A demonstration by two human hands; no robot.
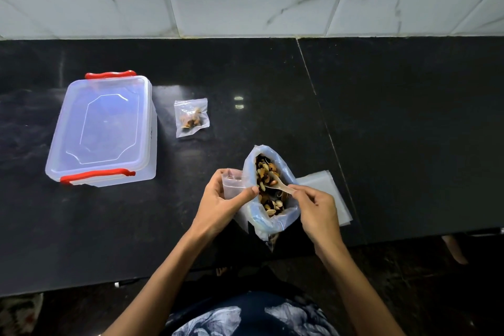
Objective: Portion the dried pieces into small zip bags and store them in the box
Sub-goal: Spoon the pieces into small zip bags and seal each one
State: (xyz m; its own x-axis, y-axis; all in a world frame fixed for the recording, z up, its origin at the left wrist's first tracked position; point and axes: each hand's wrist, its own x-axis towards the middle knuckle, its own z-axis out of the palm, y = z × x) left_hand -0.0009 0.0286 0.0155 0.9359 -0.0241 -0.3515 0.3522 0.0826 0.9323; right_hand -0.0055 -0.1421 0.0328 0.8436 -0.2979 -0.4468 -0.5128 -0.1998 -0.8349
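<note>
Box (102,128) lidded, far left | left hand (222,203) grips empty bag (231,183) | right hand (317,209) pinches spoon (281,184)

Box (101,128) at left on the counter (409,131); filled small bag (191,117) just right; large bag (268,194) nearer, spoon (281,185) inside.

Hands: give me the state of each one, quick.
Left hand: holding an empty small zip bag beside the big bag.
Right hand: pinching a spoon dipped into the dried pieces.
</note>
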